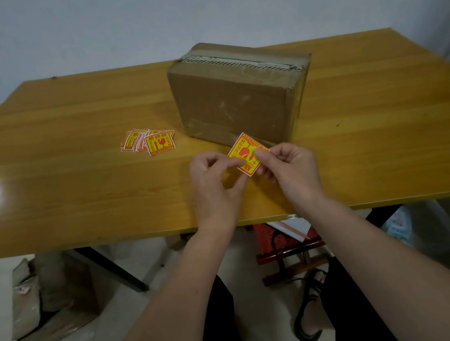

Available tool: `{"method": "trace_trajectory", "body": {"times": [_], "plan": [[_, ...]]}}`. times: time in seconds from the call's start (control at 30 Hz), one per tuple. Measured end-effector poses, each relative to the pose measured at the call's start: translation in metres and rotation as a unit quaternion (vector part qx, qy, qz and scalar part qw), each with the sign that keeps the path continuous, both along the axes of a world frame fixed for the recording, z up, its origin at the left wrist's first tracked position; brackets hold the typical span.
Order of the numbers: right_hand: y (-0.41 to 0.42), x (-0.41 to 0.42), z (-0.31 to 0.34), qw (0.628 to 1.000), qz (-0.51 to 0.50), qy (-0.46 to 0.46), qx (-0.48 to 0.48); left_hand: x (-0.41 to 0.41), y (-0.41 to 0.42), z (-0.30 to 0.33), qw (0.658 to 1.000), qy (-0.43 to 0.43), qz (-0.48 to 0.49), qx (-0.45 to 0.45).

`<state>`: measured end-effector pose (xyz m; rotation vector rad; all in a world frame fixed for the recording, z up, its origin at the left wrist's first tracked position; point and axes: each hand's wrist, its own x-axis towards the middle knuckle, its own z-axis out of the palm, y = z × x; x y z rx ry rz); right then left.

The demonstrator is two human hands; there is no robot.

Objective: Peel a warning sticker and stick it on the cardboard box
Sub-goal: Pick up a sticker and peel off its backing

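A yellow and red warning sticker is held between both hands just above the table, tilted like a diamond. My left hand pinches its left corner with thumb and forefinger. My right hand pinches its right side. Whether the sticker is parted from its backing cannot be told. The brown cardboard box, taped along its top seam, stands right behind the sticker. A small pile of several more warning stickers lies on the table to the box's left.
The orange wooden table has a bright light glare at its left. Below the front edge, a cardboard carton rests on the floor at left and a red stool at centre. My legs and a sandalled foot show underneath.
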<state>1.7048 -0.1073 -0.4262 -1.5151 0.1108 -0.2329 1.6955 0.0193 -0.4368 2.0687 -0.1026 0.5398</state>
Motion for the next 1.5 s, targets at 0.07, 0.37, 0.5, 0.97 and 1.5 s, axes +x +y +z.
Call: {"method": "trace_trajectory", "body": {"times": [0.07, 0.37, 0.5, 0.97, 1.5], "plan": [[-0.0002, -0.0010, 0.0002, 1.000, 0.003, -0.004, -0.008, -0.0003, 0.0007, 0.0026, 0.998, 0.043, -0.013, -0.038], [0.0038, -0.0044, -0.0002, 0.994, 0.061, -0.015, -0.091, -0.0019, 0.0004, 0.0011, 0.996, 0.014, 0.017, -0.086], [0.0031, -0.0038, 0.0003, 0.993, 0.071, -0.015, -0.088, -0.0003, 0.0005, 0.0013, 0.995, 0.031, 0.023, -0.097], [0.0051, -0.0070, 0.0009, 0.988, 0.096, -0.011, -0.120, -0.0007, 0.0012, 0.0009, 0.994, 0.039, 0.036, -0.093], [0.0033, -0.0070, 0.0033, 0.989, 0.089, -0.007, -0.118, 0.0004, 0.0019, 0.0018, 0.993, 0.052, 0.026, -0.105]]}}
